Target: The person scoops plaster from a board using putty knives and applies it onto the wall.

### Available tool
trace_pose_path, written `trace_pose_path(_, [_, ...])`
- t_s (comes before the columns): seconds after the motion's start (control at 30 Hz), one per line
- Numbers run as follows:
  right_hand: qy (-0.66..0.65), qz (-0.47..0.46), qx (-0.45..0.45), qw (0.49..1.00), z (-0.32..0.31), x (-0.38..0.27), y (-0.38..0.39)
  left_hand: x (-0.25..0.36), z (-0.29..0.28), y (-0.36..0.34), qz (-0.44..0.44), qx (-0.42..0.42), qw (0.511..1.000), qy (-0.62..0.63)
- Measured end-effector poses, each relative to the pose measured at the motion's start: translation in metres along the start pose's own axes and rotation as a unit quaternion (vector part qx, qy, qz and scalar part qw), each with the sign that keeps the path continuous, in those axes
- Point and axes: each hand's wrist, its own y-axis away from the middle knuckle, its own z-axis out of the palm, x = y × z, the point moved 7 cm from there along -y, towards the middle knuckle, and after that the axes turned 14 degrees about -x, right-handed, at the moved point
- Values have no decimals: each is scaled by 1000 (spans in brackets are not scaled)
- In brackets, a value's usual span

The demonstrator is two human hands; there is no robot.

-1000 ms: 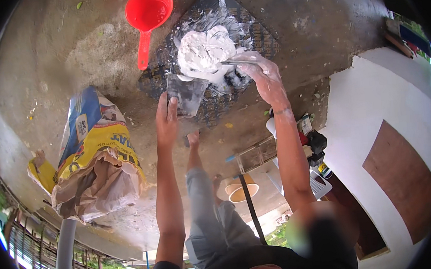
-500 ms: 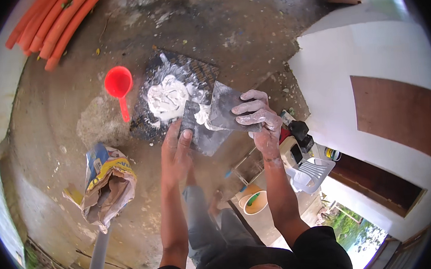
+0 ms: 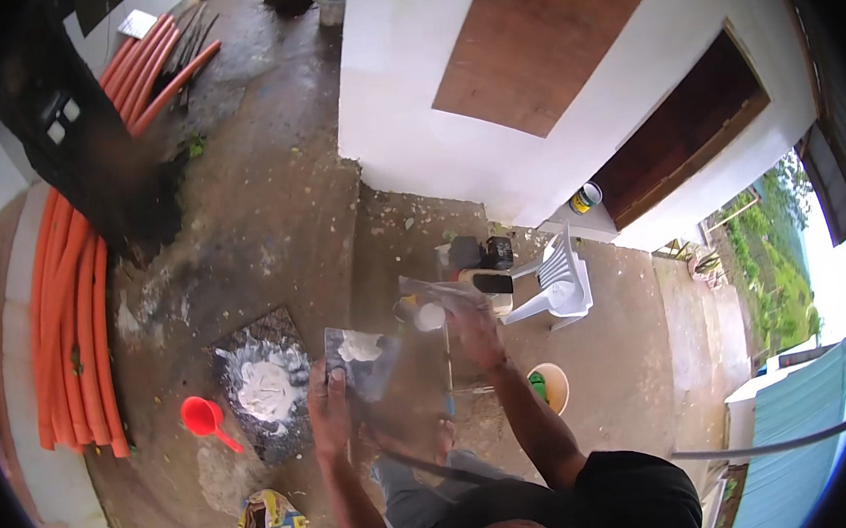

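Observation:
My left hand grips the edge of a flat grey plate, thumb on top, held out in front of me. A dab of white paste lies on its far part. To the right and a little farther out, my right hand is closed on a second thin flat plate, blurred and seen nearly edge-on. The two plates are apart. Left of my left hand, a mound of white paste sits on a dark, smeared board on the ground. Beside the board lies a red dipper.
An opened bag stands at the lower left. Orange pipes lie along the left, near a dark post. Ahead to the right are a white plastic chair, a bucket and a white wall with a doorway.
My view has turned right toward the wall and doorway. My hands have moved away from above the board, and the right plate has separated from the left one.

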Motion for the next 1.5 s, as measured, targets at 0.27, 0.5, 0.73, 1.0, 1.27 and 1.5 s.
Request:
trace_pose_path(0.27, [-186,55,0,981,-129,-63,115,52,93,44,-6,-87,995,-51])
trace_pose_path(0.5, [-386,226,-9,894,-107,-70,135,60,134,43,-80,-65,994,-20])
trace_pose_path(0.73, [-371,197,-2,907,-121,-57,129,56,158,42,36,-125,984,-124])
trace_pose_path(1.0, [-256,159,243,922,-213,184,249,77,173,86,-94,-30,992,-79])
trace_pose_path(1.27, [-39,521,402,751,-236,313,684,11,105,122,67,72,960,-264])
trace_pose_path(1.5, [-277,369,614,640,-249,338,784,14,129,131,182,92,817,-539])
